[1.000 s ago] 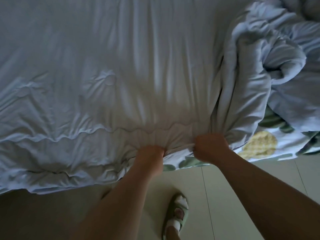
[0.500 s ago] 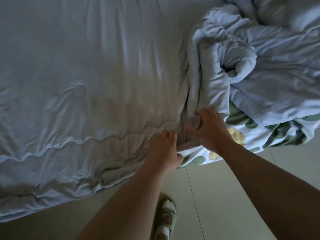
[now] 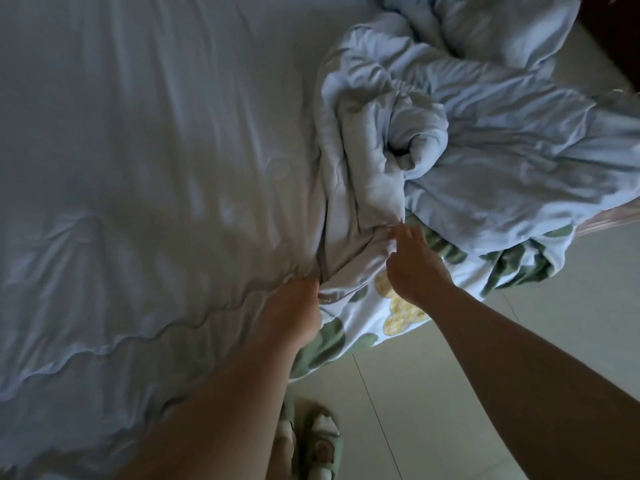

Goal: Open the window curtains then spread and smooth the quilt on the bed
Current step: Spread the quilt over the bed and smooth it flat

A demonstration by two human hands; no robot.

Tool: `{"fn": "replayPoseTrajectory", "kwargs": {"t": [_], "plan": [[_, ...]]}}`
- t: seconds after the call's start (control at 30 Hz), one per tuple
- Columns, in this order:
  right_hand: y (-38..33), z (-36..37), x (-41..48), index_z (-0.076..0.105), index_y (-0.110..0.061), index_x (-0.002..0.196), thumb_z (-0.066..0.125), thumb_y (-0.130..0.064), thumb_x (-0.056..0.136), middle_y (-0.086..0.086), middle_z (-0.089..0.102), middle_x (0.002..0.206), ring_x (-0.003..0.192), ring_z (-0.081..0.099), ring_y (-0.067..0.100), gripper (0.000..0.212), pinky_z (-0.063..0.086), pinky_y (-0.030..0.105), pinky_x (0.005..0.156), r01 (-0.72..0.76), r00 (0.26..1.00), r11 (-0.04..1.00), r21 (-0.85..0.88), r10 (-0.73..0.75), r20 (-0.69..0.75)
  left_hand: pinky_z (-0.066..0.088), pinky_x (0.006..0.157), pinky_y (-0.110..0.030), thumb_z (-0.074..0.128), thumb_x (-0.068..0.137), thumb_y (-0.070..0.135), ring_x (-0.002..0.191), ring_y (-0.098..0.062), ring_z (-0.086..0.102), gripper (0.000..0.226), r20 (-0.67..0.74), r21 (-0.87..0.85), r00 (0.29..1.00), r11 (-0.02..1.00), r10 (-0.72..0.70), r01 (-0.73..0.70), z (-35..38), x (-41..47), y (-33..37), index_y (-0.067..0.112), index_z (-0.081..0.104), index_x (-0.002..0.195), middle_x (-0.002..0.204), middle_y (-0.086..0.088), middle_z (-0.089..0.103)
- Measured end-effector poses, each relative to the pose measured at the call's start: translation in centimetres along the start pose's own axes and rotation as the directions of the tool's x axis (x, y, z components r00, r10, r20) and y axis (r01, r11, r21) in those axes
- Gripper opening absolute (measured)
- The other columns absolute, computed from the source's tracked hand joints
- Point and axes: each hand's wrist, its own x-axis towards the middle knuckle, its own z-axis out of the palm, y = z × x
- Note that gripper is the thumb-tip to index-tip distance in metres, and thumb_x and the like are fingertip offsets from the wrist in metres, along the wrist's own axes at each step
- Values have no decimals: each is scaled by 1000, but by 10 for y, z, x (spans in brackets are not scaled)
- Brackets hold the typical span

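Bedside floor tiles (image 3: pixel 450 393) are showing. Left hand (image 3: pixel 294 313) is gripping the seemingly soft, limp quilt (image 3: pixel 485 150) by its hem; right hand (image 3: pixel 412 268) is pinching a fold.

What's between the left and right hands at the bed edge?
A bunched fold of the quilt, with flower-print fabric below it, fills the gap between left hand and right hand; seen in the head view.
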Motion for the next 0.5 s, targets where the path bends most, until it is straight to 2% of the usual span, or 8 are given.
{"fn": "replayPoseTrajectory", "kwargs": {"t": [0.1,0.2,0.3,0.4,0.43,0.5], "plan": [[6,-9,6,41,-6,121,43,-14,91,15,44,124,110,53,35,31,47,45,85,-141,989,976,-166,131,-70,44,88,-32,52,85,13,111,-27,57,26,52,16,999,1000,-6,5,-10,5,4,15,54,110,118,-6,60],[26,-21,9,39,-2,121,46,-10,85,19,43,125,114,52,40,37,43,47,94,-275,957,958,-85,264,-119,44,79,-33,59,76,25,102,-28,59,33,53,-22,999,1000,6,-5,-17,15,17,18,49,106,111,-5,60],[51,-35,13,36,3,123,46,-13,84,24,41,130,118,47,43,44,41,46,96,-412,877,906,101,424,-225,46,83,-34,63,72,45,106,-27,54,56,-10,-109,1000,994,-4,3,-19,25,41,19,43,117,118,-4,50],[79,-54,23,32,4,129,51,-18,83,25,31,135,123,37,42,54,39,43,97,-473,723,795,381,597,-347,43,94,-38,66,67,54,116,-28,46,83,-204,-222,978,975,-40,-7,-17,42,72,18,35,135,130,-6,40],[87,-64,28,31,1,131,53,-21,81,23,28,137,123,37,40,59,38,42,95,-449,655,737,506,656,-374,43,94,-39,65,65,56,117,-29,46,86,-307,-210,951,977,-21,-46,-17,49,85,16,36,136,131,-8,41],[98,-87,35,29,-10,136,53,-29,71,16,25,140,120,40,37,71,35,37,89,-289,546,606,741,741,-392,42,97,-42,62,60,59,121,-31,46,91,-451,-144,891,982,47,-124,-16,64,117,13,40,135,134,-11,45]]}}
